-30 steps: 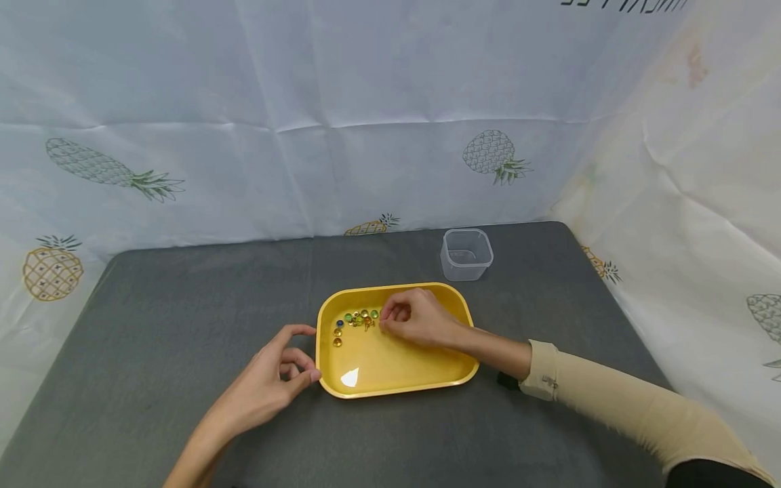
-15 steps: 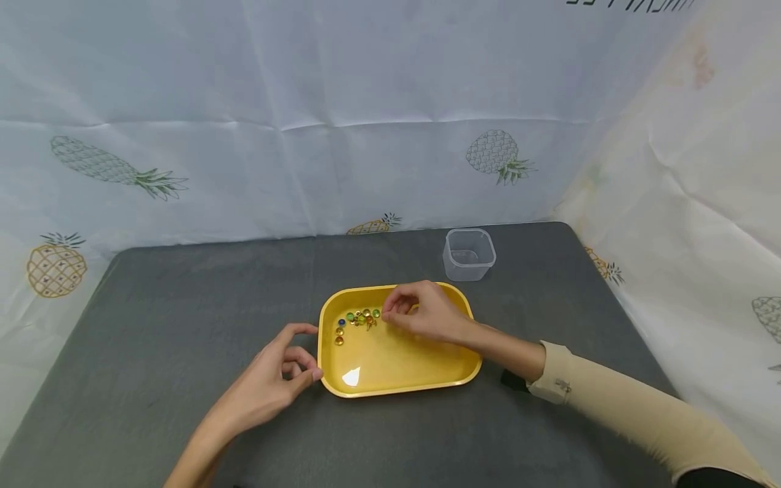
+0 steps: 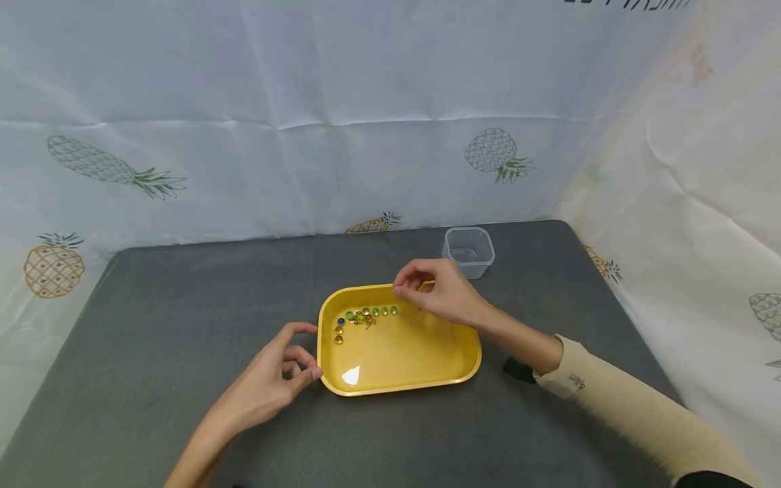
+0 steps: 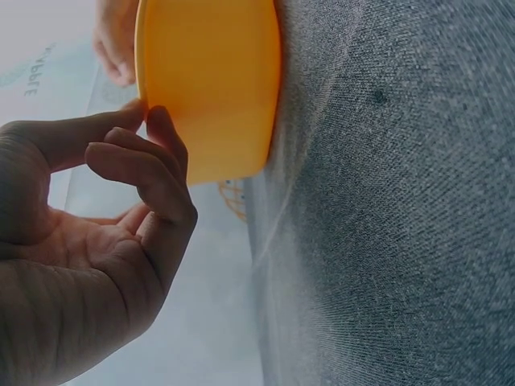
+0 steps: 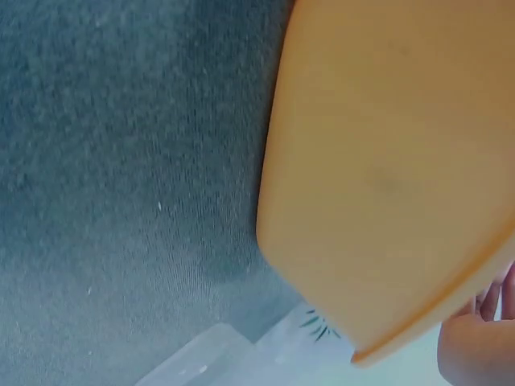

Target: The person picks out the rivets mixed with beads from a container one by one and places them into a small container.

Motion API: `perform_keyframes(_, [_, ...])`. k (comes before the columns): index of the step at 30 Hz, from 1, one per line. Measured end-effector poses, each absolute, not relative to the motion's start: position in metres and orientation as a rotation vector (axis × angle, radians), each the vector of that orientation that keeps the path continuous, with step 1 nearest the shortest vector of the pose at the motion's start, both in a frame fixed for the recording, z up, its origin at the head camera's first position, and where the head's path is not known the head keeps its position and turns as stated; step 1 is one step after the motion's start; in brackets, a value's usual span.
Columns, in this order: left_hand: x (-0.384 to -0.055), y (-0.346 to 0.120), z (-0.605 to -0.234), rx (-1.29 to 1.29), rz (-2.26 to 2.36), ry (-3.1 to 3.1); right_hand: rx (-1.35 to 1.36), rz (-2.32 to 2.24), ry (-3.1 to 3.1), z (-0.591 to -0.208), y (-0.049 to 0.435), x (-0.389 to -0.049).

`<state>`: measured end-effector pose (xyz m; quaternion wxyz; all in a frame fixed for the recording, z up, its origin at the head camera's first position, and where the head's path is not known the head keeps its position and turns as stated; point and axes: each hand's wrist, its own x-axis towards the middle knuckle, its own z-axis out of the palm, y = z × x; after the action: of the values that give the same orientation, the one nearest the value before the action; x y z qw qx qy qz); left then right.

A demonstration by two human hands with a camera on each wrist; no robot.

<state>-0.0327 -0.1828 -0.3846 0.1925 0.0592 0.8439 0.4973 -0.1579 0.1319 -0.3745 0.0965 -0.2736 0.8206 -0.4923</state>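
Observation:
A shallow yellow tray (image 3: 396,369) lies on the grey table. Small shiny round beads (image 3: 384,311) in green, amber and blue lie along its back and left inside edges, with tiny gold-coloured pieces (image 3: 369,321) among them. My left hand (image 3: 268,379) holds the tray's left side; in the left wrist view the thumb tip meets the rim and curled fingers touch the outer wall. Over the tray's back rim hovers my right hand (image 3: 445,291), thumb and index tips close together. Whether a bead sits between them is too small to tell. The right wrist view shows mostly the tray's outer wall (image 5: 370,177).
Behind the tray, towards the right, stands a clear plastic container (image 3: 468,247) without a lid. A white cloth with pineapple prints (image 3: 378,176) hangs beyond the table's back edge (image 3: 268,242) and along the right side.
My right hand has risen from inside the tray and moved back and right to the rim, uncovering green beads at the row's right end. My left hand stays at the tray.

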Motion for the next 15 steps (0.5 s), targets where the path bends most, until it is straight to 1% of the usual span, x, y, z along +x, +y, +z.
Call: perform_keyframes(15, [-0.033, -0.183, -0.386, 0.178, 1.392, 2.379, -0.736, -1.522, 2.532, -0.361, 0.154, -0.174])
